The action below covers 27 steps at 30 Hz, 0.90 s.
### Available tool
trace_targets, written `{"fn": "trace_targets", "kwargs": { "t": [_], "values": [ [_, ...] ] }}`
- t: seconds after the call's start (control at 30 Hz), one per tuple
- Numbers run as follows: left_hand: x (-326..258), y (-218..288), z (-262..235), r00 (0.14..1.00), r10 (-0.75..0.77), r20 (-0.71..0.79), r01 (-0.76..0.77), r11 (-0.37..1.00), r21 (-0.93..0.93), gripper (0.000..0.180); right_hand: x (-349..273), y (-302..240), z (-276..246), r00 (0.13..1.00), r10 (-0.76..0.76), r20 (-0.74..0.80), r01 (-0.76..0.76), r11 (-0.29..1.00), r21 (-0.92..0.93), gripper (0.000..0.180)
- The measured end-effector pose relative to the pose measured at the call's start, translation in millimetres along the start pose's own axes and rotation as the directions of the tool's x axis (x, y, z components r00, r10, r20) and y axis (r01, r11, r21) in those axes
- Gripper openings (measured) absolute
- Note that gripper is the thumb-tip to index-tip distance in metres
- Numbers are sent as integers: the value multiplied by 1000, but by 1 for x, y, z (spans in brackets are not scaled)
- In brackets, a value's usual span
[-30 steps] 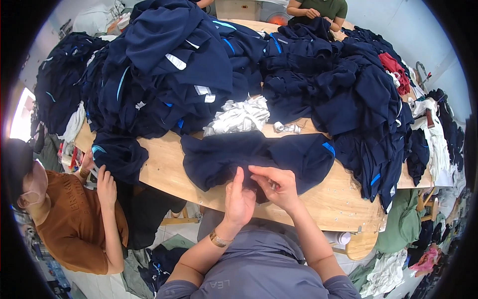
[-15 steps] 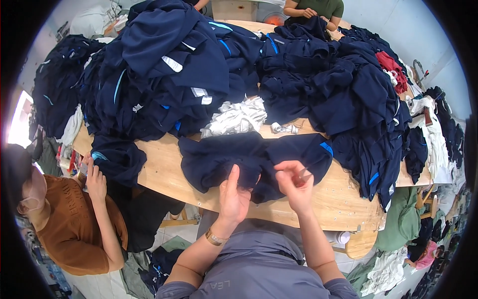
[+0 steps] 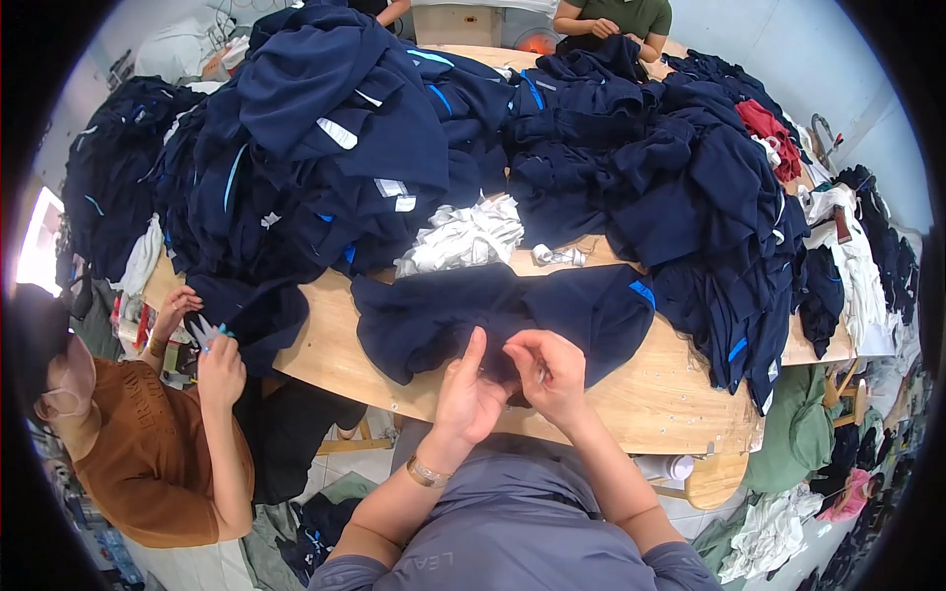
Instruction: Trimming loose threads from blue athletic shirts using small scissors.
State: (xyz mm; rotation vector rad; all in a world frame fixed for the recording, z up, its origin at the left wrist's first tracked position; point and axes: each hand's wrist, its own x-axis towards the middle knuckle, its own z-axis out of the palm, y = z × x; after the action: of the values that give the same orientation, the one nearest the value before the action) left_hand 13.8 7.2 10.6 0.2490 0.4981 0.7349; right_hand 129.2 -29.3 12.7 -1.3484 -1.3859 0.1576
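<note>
A dark navy garment [image 3: 414, 310] with a bright blue strip at its right end lies across the table edge in front of me. My left hand [image 3: 471, 399] is closed on its near edge, thumb pointing up and fingers partly hidden. Close beside it, over the cloth, my right hand [image 3: 552, 379] is pinched, thumb against forefinger. A small grey, metallic-looking thing shows in its curled fingers, mostly hidden; whether the fingertips also hold a thread is too small to tell.
Large navy garment heaps [image 3: 325, 108] cover the table [image 3: 670, 404]. White strips [image 3: 463, 236] lie beyond my garment, beside a small white roll [image 3: 559, 256]. On my left a co-worker [image 3: 158, 453] holds scissors [image 3: 205, 333] at navy cloth. Another person [image 3: 611, 20] works across the table.
My right hand has moved left and down, close to my left hand, and its fingers have drawn into a pinch. The co-worker on the left has raised scissors into view.
</note>
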Motion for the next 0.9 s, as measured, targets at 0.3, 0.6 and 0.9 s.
{"fn": "trace_targets", "kwargs": {
  "t": [0.3,0.6,0.9],
  "values": [
    [12,0,-6,960,264,-91,-258,964,68,27,-10,-27,-33,957,115,267,-155,979,134,18],
    [5,0,5,977,214,13,-215,974,71,27,-7,-7,-28,962,227,150,-224,974,-38,38],
    [5,-6,-1,960,281,18,-279,945,170,35,-9,2,-24,981,72,179,7,915,-403,27]
  ]
}}
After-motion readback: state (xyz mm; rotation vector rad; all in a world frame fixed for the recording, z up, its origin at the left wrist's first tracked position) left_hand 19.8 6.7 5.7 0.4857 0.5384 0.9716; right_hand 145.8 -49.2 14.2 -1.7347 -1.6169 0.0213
